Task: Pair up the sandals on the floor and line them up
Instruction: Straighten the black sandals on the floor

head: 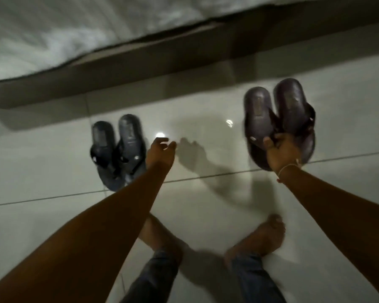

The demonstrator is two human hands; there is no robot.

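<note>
A dark blue-grey pair of sandals (pixel 118 149) lies side by side on the glossy tiled floor, heels toward the bed. My left hand (pixel 162 153) hovers just right of that pair, fingers apart and holding nothing. My right hand (pixel 280 153) grips a dark purple-brown pair of sandals (pixel 278 114) by the straps, both held together above the floor at the right. The picture is blurred by motion.
A bed with white bedding (pixel 74 33) and a brown base (pixel 184 55) runs across the top. My bare feet (pixel 258 235) stand on the pale tiles (pixel 206 204) at the bottom centre. Open floor lies between the two pairs.
</note>
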